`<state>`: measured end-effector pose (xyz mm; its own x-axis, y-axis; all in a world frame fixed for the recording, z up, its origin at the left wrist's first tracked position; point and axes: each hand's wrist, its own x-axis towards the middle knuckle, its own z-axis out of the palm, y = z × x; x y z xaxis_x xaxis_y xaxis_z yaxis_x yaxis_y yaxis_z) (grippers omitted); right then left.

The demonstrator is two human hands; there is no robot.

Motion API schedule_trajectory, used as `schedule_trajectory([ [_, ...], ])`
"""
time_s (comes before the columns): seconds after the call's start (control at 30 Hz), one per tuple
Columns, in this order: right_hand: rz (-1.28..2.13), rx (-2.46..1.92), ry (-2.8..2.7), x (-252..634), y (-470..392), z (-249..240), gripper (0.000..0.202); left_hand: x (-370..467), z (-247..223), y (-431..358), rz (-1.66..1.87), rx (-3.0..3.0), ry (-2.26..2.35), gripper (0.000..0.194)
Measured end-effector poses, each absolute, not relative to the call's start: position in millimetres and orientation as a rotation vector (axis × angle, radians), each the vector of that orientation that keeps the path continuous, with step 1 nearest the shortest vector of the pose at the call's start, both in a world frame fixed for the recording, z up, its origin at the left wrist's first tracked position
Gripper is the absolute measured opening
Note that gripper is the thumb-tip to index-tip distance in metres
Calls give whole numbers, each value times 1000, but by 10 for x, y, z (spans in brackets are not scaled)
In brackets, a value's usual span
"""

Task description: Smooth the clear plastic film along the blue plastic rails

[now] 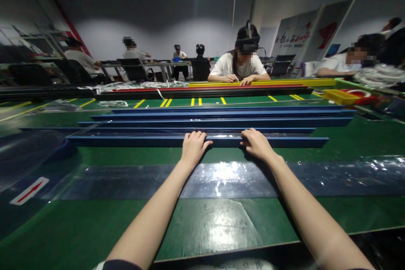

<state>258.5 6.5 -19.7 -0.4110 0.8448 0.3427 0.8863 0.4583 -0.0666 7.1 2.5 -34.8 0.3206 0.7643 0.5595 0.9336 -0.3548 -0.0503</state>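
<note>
My left hand (195, 147) has its fingers hooked over the near edge of a long blue channel strip (284, 142), thumb pointing right along its near face. To the right, my right hand (257, 143) grips the same edge, fingers curled over the top. Fingertips of both hands are partly hidden behind the edge. Shiny clear film shows inside the strip between the hands. More long blue strips (221, 122) lie parallel just beyond. A flat band of clear plastic film (228, 179) stretches across the green table (218, 223) under my forearms.
At left is a roll of clear film (28, 152) with a red arrow label (30, 191). Farther back lie black, red and yellow strips (196, 92). A yellow tray (340, 96) stands at right. A co-worker (242, 65) in a headset sits opposite; others sit behind.
</note>
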Motion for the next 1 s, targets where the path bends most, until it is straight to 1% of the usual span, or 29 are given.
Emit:
schedule_trajectory([
  [0.27, -104, -1432, -2404, 2624, 88, -244, 18, 112, -366, 23, -616, -2183, -1510, 28],
  [0.43, -160, -1478, -2438, 2601, 62, -214, 12, 109, -377, 28, -635, -2188, -1506, 27],
  [1.0, -176, -1502, -2456, 2588, 58, -206, 10, 102, -403, 55, -619, -2172, -1492, 27],
])
